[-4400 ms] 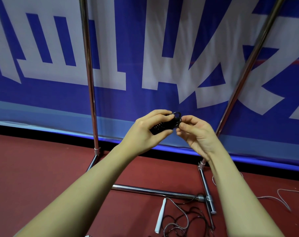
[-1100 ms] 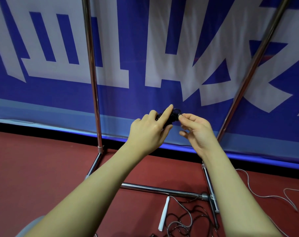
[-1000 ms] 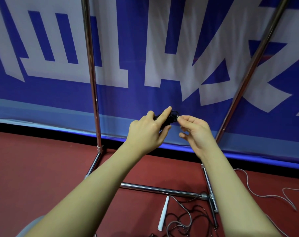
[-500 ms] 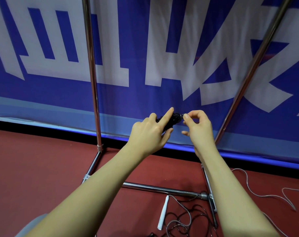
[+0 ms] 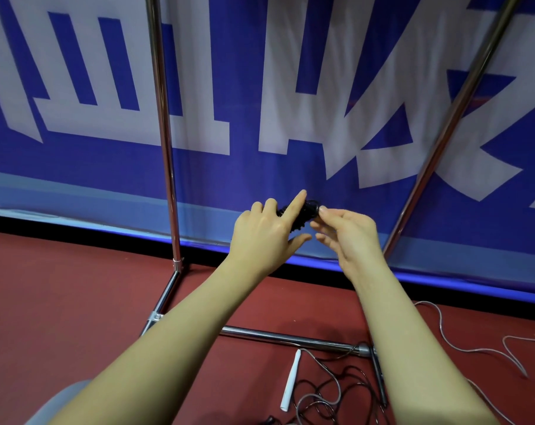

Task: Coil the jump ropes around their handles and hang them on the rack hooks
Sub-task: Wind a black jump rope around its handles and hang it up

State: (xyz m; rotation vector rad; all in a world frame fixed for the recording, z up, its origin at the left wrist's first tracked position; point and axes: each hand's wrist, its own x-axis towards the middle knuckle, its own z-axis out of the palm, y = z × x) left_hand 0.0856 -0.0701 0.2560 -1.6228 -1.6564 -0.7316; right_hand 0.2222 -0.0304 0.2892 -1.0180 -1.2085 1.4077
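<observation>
Change: since half a second ago, the right hand (image 5: 349, 231) has been lowered a little and turned palm-up; the bundle is kept at the same height before the banner.
Bundle (image 5: 304, 213): black handles wound with black rope, held in the air between both hands, in front of the banner's lower edge, between the two rack posts.
Left hand (image 5: 264, 233): curled round the bundle from the left; forefinger laid straight along its top, thumb underneath.
Right hand: thumb and forefinger pinched at the bundle's right end; whether a rope end is caught there cannot be told; other fingers loosely bent.
Rack (image 5: 163, 142): chrome; left post upright, right post leaning in view, base bar lying on the floor below the arms.
White handle (image 5: 290, 380): on the floor just in front of the base bar, with loose dark rope (image 5: 330, 391) tangled beside it.
Grey rope (image 5: 471, 348): lying loose on the floor at right, well apart from the hands.
Floor (image 5: 61, 289): red.
Banner (image 5: 229, 87): blue with large white characters, behind the rack.
</observation>
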